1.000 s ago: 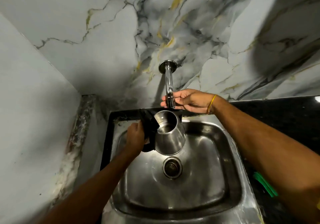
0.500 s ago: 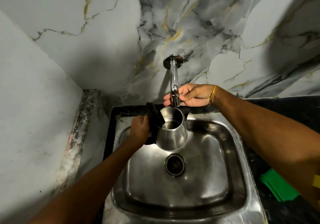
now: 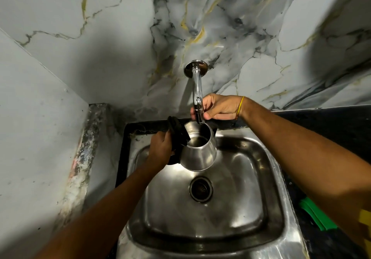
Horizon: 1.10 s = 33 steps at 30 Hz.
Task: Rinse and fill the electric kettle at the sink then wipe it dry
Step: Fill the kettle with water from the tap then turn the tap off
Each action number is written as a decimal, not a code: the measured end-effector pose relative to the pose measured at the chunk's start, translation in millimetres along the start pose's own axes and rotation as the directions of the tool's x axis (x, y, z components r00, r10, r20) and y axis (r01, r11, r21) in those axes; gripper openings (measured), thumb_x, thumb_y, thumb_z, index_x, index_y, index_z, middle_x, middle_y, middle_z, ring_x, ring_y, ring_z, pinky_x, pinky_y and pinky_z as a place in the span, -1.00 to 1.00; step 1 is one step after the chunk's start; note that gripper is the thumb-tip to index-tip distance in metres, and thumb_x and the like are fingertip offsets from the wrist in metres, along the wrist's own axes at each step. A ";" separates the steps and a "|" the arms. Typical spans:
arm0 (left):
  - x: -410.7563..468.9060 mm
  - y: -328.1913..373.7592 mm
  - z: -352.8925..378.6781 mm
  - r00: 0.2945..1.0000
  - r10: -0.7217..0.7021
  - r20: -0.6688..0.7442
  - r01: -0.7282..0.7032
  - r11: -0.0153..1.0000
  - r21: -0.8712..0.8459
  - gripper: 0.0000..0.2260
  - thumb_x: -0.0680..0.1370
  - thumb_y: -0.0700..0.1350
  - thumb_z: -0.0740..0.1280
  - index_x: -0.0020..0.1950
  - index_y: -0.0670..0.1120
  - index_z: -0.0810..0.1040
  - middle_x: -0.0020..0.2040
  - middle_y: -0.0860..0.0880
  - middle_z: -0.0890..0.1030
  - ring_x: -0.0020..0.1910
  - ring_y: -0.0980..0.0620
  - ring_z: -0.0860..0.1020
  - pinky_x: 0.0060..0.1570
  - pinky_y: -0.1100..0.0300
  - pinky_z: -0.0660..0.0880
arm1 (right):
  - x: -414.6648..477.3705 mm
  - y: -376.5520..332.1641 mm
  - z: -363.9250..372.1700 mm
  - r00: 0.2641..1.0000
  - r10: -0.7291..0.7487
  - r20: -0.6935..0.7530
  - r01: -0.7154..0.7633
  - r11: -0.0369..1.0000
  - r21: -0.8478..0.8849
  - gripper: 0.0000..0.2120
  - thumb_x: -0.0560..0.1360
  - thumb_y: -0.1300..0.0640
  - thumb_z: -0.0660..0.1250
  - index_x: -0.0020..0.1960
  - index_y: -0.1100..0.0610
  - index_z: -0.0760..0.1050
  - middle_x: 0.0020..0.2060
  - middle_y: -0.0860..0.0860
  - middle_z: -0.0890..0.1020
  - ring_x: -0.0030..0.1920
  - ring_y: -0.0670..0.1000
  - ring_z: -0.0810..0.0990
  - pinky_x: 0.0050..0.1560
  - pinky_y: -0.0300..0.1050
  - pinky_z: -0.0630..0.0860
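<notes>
At centre frame my left hand (image 3: 161, 147) is wrapped around the black handle of the kettle (image 3: 198, 152), holding it lid-open over the sink (image 3: 269, 178) beneath the tap (image 3: 197, 96). My right hand (image 3: 218, 107) is curled round the tap's end (yellow thread at the wrist).

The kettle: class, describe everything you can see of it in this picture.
The kettle is a shiny steel pot, widening toward its base, with a black handle and its black lid flipped open. The left hand grips the handle and holds it upright above the sink, mouth directly under the tap spout. The right hand is on the tap, not the kettle. Whether water is running cannot be told.
</notes>
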State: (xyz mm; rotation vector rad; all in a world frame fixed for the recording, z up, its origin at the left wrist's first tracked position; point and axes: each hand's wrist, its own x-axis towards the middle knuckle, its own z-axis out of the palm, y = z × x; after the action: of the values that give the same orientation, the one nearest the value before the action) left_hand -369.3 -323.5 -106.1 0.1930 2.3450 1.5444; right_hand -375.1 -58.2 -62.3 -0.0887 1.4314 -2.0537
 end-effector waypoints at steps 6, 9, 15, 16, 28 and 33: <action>14.2 -8.8 7.4 0.998 0.045 -0.035 -0.045 0.999 -0.006 -0.34 0.47 0.30 0.09 -0.48 -0.27 0.38 -0.57 -0.11 0.42 -0.53 -0.04 0.40 -0.44 0.07 0.33 | -15.4 17.8 19.5 0.937 -0.186 -0.295 0.148 0.978 -0.146 -0.65 0.36 0.35 0.59 0.14 0.19 0.74 -0.07 0.03 0.81 -0.05 -0.06 0.79 0.07 -0.20 0.70; 15.2 -12.7 10.6 0.999 0.027 -0.040 -0.028 0.999 -0.036 -0.35 0.49 0.31 0.13 -0.46 -0.25 0.42 -0.54 -0.16 0.42 -0.50 -0.09 0.39 -0.41 0.00 0.33 | -19.3 24.3 35.6 0.842 -0.295 -0.451 0.183 0.943 -0.277 -0.70 0.42 0.45 0.55 0.06 0.16 0.74 -0.15 -0.04 0.81 -0.13 -0.13 0.76 -0.02 -0.26 0.68; 11.5 -10.4 10.7 0.996 0.054 -0.073 -0.053 0.998 0.016 -0.49 0.47 0.32 0.13 -0.53 0.01 0.40 -0.63 0.07 0.40 -0.57 0.17 0.33 -0.43 0.10 0.29 | -22.0 35.2 64.4 0.631 -0.443 -0.637 0.171 0.880 -0.443 -0.71 0.39 0.29 0.65 0.08 0.30 0.75 -0.04 0.11 0.80 -0.08 -0.08 0.72 0.16 -0.08 0.69; 10.6 -11.0 10.5 0.996 0.058 -0.070 -0.057 0.998 0.011 -0.50 0.47 0.32 0.14 -0.52 0.01 0.39 -0.62 0.07 0.40 -0.56 0.14 0.35 -0.43 0.10 0.29 | -22.4 35.3 67.3 0.609 -0.461 -0.646 0.158 0.868 -0.471 -0.70 0.39 0.26 0.65 0.10 0.30 0.75 -0.01 0.13 0.80 -0.05 -0.08 0.72 0.20 -0.07 0.68; 1.3 -12.8 10.3 0.994 0.067 -0.083 -0.068 0.998 -0.016 -0.47 0.45 0.31 0.11 -0.42 -0.11 0.43 -0.52 0.05 0.49 -0.51 0.15 0.41 -0.45 0.11 0.37 | -53.1 65.7 76.0 0.421 -0.500 -0.757 0.098 0.854 -0.510 -0.65 0.50 0.16 0.58 0.27 0.17 0.70 0.06 0.01 0.80 0.15 -0.05 0.76 0.36 -0.03 0.62; 1.7 -19.0 8.1 0.997 0.070 -0.038 -0.071 0.997 -0.031 -0.47 0.52 0.29 0.13 -0.47 -0.06 0.45 -0.53 -0.09 0.44 -0.49 -0.06 0.40 -0.42 -0.03 0.35 | -74.2 84.5 68.4 0.472 -0.420 -0.775 0.028 0.886 -0.463 -0.59 0.51 0.29 0.55 0.34 0.17 0.64 0.15 0.06 0.77 0.23 0.05 0.70 0.30 -0.05 0.58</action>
State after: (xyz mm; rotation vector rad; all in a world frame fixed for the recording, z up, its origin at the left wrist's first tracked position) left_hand -366.9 -323.6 -126.7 0.2440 2.3634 1.6313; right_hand -250.7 -93.8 -86.2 0.7599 2.5795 -2.0475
